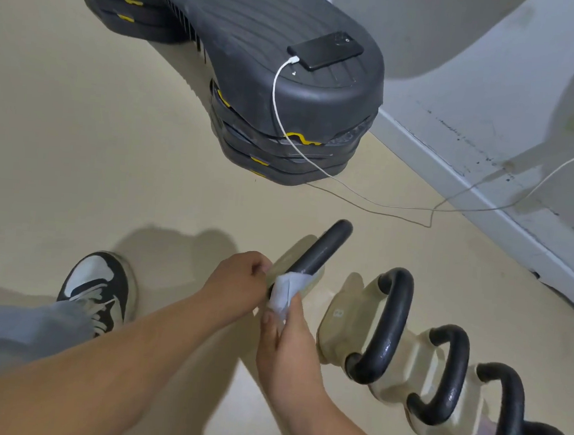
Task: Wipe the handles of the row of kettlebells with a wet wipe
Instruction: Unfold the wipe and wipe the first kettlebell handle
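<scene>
five kettlebells (393, 315), one wet wipe (283, 294), one left hand (240, 275), one right hand (289, 348), one shoe (101, 285) and one phone (326, 50).

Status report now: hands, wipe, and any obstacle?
Left hand grips first kettlebell. Right hand holds wet wipe on its handle. Nothing blocks the handle.

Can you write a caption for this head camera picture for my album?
The right hand holds a wet wipe on a black handle; the left hand grips that kettlebell.

The cream plastic kettlebells (335, 327) have black handles (390, 325). The folded wet wipe (281, 296) is white. The stacked ribbed step platforms (250, 53) are dark grey with yellow marks; the smooth floor (79, 132) is beige.
</scene>
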Demonstrator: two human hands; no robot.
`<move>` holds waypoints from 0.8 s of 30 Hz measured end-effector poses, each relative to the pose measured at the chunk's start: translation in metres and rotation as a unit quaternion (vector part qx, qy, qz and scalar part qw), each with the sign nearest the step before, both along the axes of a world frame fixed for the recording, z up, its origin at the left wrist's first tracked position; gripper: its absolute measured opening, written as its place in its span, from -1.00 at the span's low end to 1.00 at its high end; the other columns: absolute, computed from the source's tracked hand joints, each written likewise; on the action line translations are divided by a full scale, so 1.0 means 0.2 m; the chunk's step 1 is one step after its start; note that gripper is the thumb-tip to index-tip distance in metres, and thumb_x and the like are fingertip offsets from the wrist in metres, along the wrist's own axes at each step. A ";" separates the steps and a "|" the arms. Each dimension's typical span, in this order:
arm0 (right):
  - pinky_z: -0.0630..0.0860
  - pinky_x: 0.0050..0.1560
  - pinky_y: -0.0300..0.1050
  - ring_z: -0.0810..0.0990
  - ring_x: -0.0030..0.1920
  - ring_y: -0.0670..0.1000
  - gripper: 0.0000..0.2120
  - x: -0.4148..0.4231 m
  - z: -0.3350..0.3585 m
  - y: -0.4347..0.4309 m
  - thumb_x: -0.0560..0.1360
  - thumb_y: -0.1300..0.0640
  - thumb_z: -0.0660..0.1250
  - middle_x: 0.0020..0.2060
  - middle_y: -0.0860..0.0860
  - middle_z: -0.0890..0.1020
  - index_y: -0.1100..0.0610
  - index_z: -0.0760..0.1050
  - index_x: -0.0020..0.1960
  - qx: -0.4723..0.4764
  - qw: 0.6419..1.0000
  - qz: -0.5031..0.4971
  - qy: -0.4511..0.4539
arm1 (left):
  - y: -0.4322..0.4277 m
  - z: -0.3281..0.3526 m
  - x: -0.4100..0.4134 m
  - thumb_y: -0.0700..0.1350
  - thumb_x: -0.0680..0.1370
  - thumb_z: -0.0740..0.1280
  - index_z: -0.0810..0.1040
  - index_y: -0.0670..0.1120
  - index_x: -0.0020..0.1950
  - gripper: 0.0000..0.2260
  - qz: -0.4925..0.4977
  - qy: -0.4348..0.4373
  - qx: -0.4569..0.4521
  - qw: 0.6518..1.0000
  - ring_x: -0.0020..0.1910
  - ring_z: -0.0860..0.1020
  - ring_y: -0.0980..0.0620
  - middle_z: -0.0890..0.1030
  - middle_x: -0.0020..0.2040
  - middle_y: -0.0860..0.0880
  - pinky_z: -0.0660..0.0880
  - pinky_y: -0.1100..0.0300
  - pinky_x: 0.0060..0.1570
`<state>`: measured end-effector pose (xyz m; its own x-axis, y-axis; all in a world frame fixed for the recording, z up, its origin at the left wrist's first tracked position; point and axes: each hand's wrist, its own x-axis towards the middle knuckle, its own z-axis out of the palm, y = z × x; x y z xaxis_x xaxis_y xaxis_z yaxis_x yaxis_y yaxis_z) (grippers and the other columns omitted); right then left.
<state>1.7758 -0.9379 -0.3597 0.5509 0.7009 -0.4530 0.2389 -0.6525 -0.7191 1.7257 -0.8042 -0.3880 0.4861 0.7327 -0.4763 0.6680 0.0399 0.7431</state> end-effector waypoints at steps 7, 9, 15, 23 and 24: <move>0.30 -0.36 -0.24 0.33 -0.45 -0.15 -0.75 0.13 0.14 -0.09 0.57 0.18 0.14 -0.53 -0.21 0.41 0.05 0.60 0.02 0.034 0.998 -0.020 0.051 | -0.14 0.14 -0.03 0.31 0.45 0.38 0.60 0.05 -0.18 -0.67 -0.059 0.002 0.058 0.997 -0.27 0.53 0.17 0.54 -0.19 0.11 0.46 0.21 -0.22; 0.31 -0.34 -0.19 0.32 -0.43 -0.13 -0.73 0.14 0.17 -0.11 0.56 0.16 0.15 -0.48 -0.17 0.42 0.05 0.62 0.05 0.058 0.997 -0.023 0.049 | -0.15 0.17 -0.03 0.20 0.47 0.44 0.63 0.09 -0.15 -0.80 -0.018 -0.025 0.071 0.997 -0.20 0.56 0.17 0.56 -0.15 0.11 0.44 0.29 -0.19; 0.45 -0.23 -0.28 0.54 -0.24 -0.04 -0.46 0.19 0.39 -0.06 0.56 0.34 0.14 -0.07 0.14 0.70 -0.23 0.66 0.15 0.142 0.981 -0.007 0.129 | -0.08 0.35 -0.01 -0.07 0.55 0.37 0.67 -0.07 -0.05 -0.88 0.013 -0.135 -0.097 0.986 -0.19 0.63 0.12 0.67 -0.19 0.08 0.55 0.29 -0.18; 0.60 0.19 0.17 0.71 0.05 0.27 -0.61 0.39 0.44 0.04 0.53 0.04 0.26 0.14 0.27 0.71 0.27 0.67 0.16 0.108 0.936 -0.140 0.304 | -0.02 0.54 0.03 -0.03 0.59 0.42 0.65 -0.08 -0.07 -0.87 0.040 -0.232 -0.091 0.968 -0.15 0.60 0.07 0.67 -0.18 0.03 0.50 0.19 -0.09; 0.58 0.22 0.17 0.71 0.09 0.27 -0.60 0.41 0.44 0.04 0.52 0.04 0.29 0.18 0.28 0.69 0.27 0.66 0.21 0.105 0.927 -0.138 0.332 | -0.02 0.57 0.05 -0.05 0.60 0.40 0.65 -0.09 -0.06 -0.87 0.020 -0.249 -0.095 0.964 -0.15 0.61 0.08 0.68 -0.17 0.02 0.52 0.19 -0.08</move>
